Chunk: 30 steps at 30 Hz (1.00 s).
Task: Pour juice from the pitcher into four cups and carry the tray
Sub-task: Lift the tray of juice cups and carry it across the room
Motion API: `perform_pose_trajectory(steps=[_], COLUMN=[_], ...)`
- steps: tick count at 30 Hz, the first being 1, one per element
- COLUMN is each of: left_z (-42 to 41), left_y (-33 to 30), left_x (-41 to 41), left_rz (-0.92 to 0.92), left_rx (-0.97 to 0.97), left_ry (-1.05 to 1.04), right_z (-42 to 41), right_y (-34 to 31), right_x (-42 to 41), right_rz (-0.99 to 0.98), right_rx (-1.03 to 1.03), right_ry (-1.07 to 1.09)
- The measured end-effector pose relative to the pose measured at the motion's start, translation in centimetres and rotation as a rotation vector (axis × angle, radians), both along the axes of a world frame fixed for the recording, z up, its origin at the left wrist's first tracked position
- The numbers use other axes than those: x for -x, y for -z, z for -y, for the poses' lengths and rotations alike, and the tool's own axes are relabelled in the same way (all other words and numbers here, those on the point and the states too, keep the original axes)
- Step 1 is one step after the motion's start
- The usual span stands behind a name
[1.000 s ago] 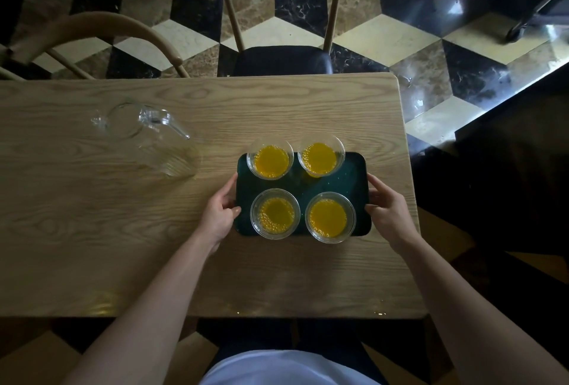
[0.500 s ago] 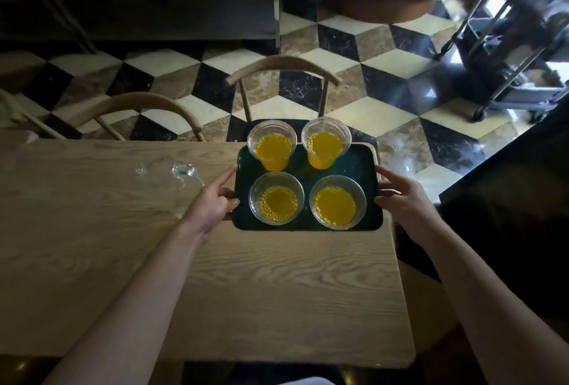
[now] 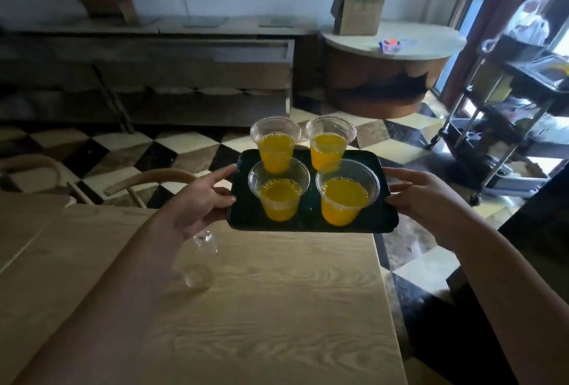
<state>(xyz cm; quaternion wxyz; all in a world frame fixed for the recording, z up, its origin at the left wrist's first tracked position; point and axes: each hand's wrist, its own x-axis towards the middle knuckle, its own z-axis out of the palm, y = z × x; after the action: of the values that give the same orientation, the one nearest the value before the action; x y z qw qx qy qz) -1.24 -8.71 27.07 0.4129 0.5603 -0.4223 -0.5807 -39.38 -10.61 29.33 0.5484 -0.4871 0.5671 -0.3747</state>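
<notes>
A dark green tray (image 3: 311, 221) is held up in the air above the far end of the wooden table (image 3: 261, 307). On it stand several clear plastic cups of orange juice, among them a near left cup (image 3: 278, 196) and a near right cup (image 3: 345, 196), all upright. My left hand (image 3: 203, 196) grips the tray's left edge. My right hand (image 3: 415, 193) grips its right edge. The empty glass pitcher (image 3: 195, 261) sits on the table below my left wrist, partly hidden by it.
Two wooden chairs (image 3: 154, 180) stand at the table's far side. Beyond lie a checkered floor, a long low counter (image 3: 147, 55), a round table (image 3: 391, 42) with a cardboard box, and a metal cart (image 3: 508, 126) at the right.
Both hands have lifted the tray off the table and raised it. The view has tilted up from the tabletop to show the room.
</notes>
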Motion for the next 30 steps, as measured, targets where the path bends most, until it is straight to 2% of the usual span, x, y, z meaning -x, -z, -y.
perform_pose_trajectory(steps=[7, 15, 24, 30], left_z=[0.2, 0.9, 1.4, -0.4], left_y=[-6.5, -14.4, -22.1, -25.5], left_x=[-0.9, -1.7, -3.1, -3.0], left_rz=[-0.25, -0.268, -0.208, -0.2], left_rx=[0.078, 0.204, 0.253, 0.325], left_ry=[0.045, 0.104, 0.029, 0.029], right_z=[1.6, 3.0, 3.2, 2.3], right_y=[-6.7, -13.6, -21.9, -25.4], right_x=[-0.3, -1.0, -1.7, -2.4], right_rz=[0.077, 0.135, 0.274, 0.259], right_rx=[0.01, 0.12, 0.095, 0.162], right_ry=[-0.062, -0.098, -0.128, -0.049])
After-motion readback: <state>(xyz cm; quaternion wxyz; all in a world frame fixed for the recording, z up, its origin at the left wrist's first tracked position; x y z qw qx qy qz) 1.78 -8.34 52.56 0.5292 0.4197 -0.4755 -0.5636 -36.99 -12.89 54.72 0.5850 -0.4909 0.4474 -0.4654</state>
